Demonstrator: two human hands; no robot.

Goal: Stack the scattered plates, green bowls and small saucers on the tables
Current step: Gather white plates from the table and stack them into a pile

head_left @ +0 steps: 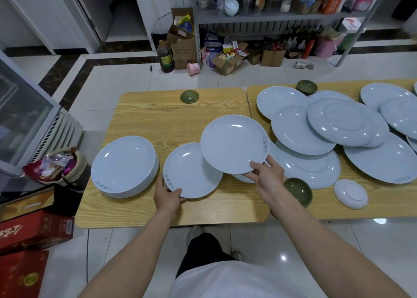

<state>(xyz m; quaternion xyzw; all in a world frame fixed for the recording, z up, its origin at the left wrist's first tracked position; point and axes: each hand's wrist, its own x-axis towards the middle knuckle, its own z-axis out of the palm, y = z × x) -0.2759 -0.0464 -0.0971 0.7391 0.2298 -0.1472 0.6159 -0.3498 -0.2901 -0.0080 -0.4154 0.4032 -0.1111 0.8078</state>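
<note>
My left hand (168, 195) grips the near rim of a pale blue plate (189, 171) low over the left wooden table (158, 117). My right hand (267, 176) holds a second pale blue plate (232, 143) by its near right edge, raised and overlapping the first. A stack of plates (124, 165) stands at the left. Several scattered plates (338, 121) overlap on the right table (383, 204). Green bowls lie at the far middle upside down (189, 96), at the far right (306, 87) and beside my right wrist (299, 190). A small white saucer (350, 194) lies upside down.
A basket of snacks (57, 167) and red boxes (33, 230) sit on the floor left of the table. A glass-fronted cabinet (20, 117) stands at the far left. Shelving with boxes and an oil bottle (165, 57) lines the back wall.
</note>
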